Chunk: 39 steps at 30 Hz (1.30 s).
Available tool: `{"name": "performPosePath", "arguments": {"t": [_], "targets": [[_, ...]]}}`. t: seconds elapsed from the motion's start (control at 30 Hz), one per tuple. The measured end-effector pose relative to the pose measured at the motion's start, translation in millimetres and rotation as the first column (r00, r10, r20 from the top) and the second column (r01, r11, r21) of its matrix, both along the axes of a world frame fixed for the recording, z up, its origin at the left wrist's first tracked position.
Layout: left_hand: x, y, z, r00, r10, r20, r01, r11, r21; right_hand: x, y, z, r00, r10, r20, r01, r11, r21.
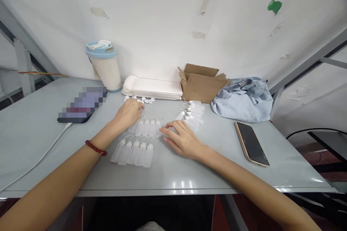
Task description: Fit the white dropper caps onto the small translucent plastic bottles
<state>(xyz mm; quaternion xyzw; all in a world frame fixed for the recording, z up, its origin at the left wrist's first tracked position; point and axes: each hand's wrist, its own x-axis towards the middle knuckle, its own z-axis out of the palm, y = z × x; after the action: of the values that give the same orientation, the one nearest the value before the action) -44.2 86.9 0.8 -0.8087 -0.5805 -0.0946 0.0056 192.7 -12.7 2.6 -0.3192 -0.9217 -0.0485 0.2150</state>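
Note:
My left hand (pixel 130 112) is at the small white caps (pixel 148 100) lying in front of the white stack, its fingers curled down and pressed together. Whatever is between those fingertips is hidden. My right hand (pixel 184 139) rests low over the table, fingers bent and apart, with nothing visible in it. Its fingertips are close to the far row of small translucent squeeze bottles (pixel 146 128) with thin white loops. A nearer row of such bottles (pixel 134 153) lies below it. Beyond my right hand is a loose group of similar bottles (pixel 195 112), partly covered by the hand.
Along the wall stand a cream tumbler (pixel 105 66) with a blue lid, a stack of white flat packs (pixel 154 87), an open cardboard box (pixel 202 86) and a light-blue cloth (pixel 244 101). A phone (pixel 252 144) lies right; a cabled, blurred-out device (pixel 82 106) lies left.

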Motion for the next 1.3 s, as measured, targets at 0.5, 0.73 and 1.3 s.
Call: {"name": "performPosePath", "arguments": {"t": [0.5, 0.73, 1.3], "targets": [[0.5, -2.6, 4.0, 0.997, -0.057, 0.06, 0.057, 0.998, 0.007, -8.3, 13.4, -4.4, 0.985, -0.116, 0.126, 0.145, 0.959, -0.244], [8.4, -10.4, 16.2, 0.969, -0.046, 0.241, 0.044, 0.999, 0.013, 1.0, 8.7, -6.9, 0.995, -0.101, -0.007, 0.1, 0.991, -0.085], [41.0, -60.6, 53.6, 0.579, 0.124, 0.806, 0.444, 0.78, -0.44, 2.3, -8.1, 14.8, 0.901, 0.064, -0.429, -0.134, 0.982, -0.134]]}}
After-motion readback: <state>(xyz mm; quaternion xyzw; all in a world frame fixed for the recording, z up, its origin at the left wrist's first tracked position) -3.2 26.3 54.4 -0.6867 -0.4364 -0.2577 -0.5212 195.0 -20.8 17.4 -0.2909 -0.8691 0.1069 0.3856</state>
